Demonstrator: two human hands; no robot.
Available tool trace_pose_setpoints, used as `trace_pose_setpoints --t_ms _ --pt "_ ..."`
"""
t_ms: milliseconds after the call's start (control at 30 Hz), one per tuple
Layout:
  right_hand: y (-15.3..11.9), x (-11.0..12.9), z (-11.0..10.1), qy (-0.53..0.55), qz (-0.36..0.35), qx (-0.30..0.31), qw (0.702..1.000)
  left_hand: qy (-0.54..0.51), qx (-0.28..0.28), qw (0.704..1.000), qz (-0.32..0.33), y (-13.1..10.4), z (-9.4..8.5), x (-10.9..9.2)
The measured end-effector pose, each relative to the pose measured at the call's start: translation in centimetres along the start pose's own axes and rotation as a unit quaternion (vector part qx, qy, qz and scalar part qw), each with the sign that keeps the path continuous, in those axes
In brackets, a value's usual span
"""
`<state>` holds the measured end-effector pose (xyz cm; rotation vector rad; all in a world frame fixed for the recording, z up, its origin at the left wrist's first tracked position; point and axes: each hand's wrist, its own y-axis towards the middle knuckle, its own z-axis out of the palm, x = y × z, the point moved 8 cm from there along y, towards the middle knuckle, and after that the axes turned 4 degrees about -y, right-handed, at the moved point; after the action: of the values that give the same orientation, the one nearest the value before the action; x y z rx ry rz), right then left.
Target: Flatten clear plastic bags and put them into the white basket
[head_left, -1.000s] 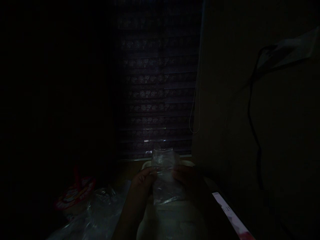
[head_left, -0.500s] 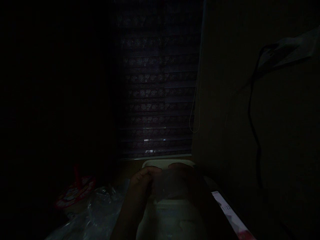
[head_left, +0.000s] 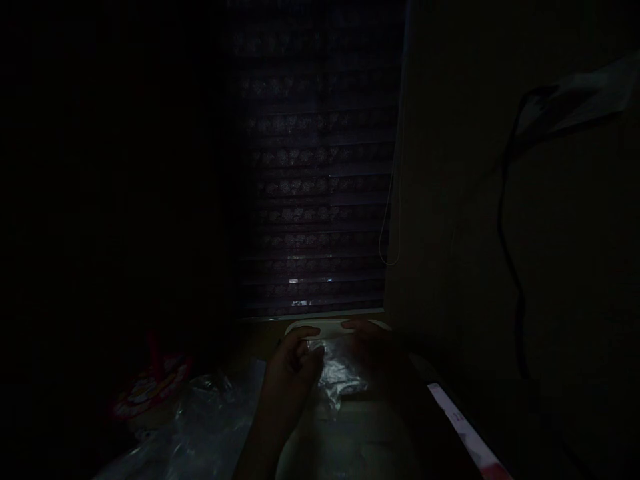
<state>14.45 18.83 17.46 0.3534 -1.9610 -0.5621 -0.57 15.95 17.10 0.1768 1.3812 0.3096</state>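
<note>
The room is very dark. Between my hands hangs a small, crinkled clear plastic bag [head_left: 341, 373] that catches the light. My left hand [head_left: 295, 367] holds its left edge with the thumb and curled fingers, while the index finger stretches above it. At the bag's right side is my right hand [head_left: 369, 333], closed on it; most of that hand is lost in shadow. Below them lies a pale tray or container [head_left: 350, 440] with rounded corners, its far rim showing behind my fingers. What it contains is too dark to make out.
A lit phone [head_left: 465, 427] lies at the right. On the left are a larger clear plastic bag [head_left: 200, 420] and a red patterned lidded cup [head_left: 150, 390] with a red upright piece. Behind hangs a patterned blind [head_left: 310, 213]; a dark cable [head_left: 505, 240] runs down the right wall.
The plastic bag, a smooth dim blur before, now shows bright and crumpled. My left hand has shifted slightly right, its thumb now showing against the bag.
</note>
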Motion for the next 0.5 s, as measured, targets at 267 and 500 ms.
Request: trace_pose_setpoints --t_ms 267,500 --pt "-0.4 1.2 -1.0 0.029 0.062 -0.087 0.994 0.001 -0.071 0.997 -0.016 0.1 -1.0 0.7" --pt "-0.8 1.1 -0.6 0.061 0.032 -0.074 0.995 0.08 -0.099 0.991 0.048 -0.1 -1.1 -0.4"
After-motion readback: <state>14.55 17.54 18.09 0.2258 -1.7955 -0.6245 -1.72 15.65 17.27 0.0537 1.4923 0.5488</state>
